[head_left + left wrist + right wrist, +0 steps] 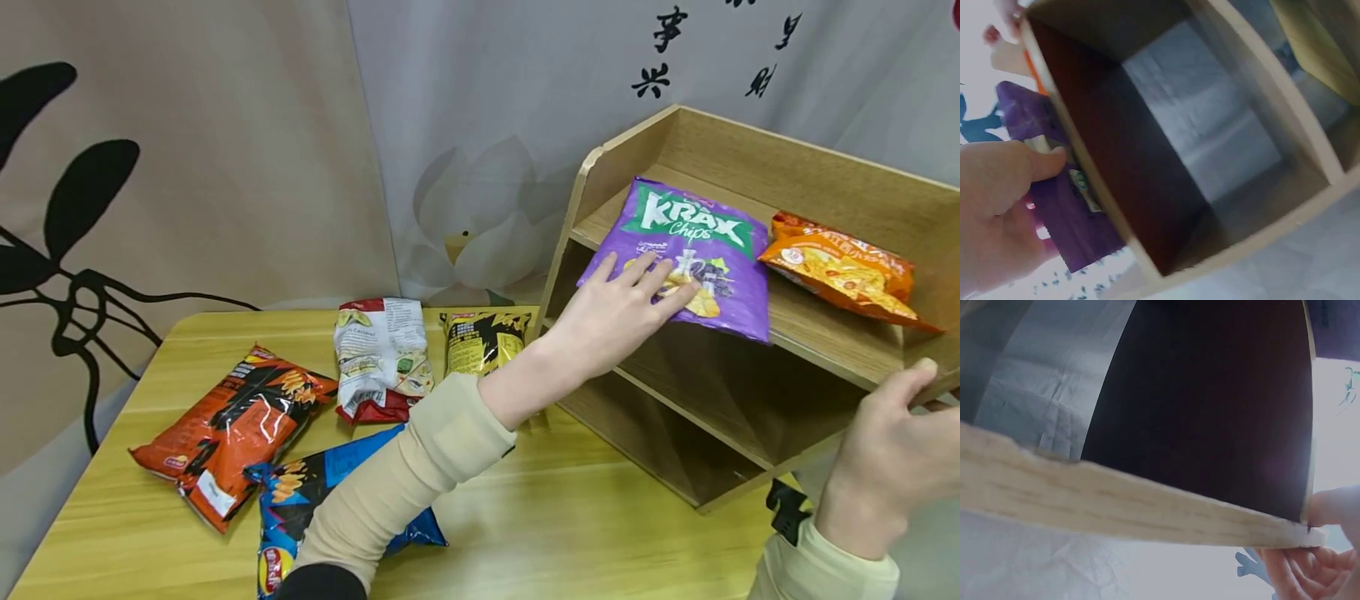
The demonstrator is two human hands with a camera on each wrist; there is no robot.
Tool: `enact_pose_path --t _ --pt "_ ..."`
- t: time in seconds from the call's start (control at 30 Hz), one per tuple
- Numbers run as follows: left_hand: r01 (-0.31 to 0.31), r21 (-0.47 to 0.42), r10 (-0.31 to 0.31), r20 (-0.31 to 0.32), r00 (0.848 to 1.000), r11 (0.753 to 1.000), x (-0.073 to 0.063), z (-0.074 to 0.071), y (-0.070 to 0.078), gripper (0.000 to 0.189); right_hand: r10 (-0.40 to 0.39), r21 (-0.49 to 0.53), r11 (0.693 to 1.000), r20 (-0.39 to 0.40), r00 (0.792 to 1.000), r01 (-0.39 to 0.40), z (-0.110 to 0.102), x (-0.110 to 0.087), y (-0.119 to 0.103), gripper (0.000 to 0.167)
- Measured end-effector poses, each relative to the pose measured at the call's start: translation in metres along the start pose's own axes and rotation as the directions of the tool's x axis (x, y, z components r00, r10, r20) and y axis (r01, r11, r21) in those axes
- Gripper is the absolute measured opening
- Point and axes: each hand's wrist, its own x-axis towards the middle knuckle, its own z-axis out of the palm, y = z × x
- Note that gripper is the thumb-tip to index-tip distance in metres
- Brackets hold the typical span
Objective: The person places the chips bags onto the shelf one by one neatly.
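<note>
A purple bag of Krax chips (738, 275) lies on the top board of a wooden shelf (817, 350), its lower end jutting past the front edge. My left hand (600, 325) rests on the bag with spread, fairly straight fingers. In the left wrist view, the thumb lies against the purple bag (1075, 219) beside the board's edge. At the shelf's right side is my right hand (892, 450). The right wrist view has that hand (1329, 550) gripping the wooden panel's corner, thumb on one side and curled fingers on the other. An orange snack bag (847, 271) sits right of the purple one.
On the wooden table (510, 517), left of the shelf, lie a red-orange chip bag (247, 425), a white and red bag (382, 354), a yellow and black bag (483, 342) and a blue bag (360, 458) partly under my left forearm. A printed curtain (465, 108) hangs behind.
</note>
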Motion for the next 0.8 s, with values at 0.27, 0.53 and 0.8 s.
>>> enact_pose_path --t 0.27,0.53,0.8 --pt "-0.006 0.104 0.042 -0.349 0.936 0.995 0.000 0.022 0.006 0.038 0.036 -0.007 0.999 0.016 0.999 -0.036 -0.003 -0.002 -0.004 0.045" --pt "0.046 0.138 0.061 -0.680 0.731 0.989 0.002 0.033 0.012 0.031 0.000 0.014 1.000 0.023 1.000 -0.001 -0.002 -0.001 -0.001 0.047" --pt "0.089 0.076 -0.028 -0.583 0.812 0.993 0.009 0.040 0.007 0.036 0.031 -0.017 0.999 0.032 0.999 -0.031 -0.002 -0.001 -0.001 0.047"
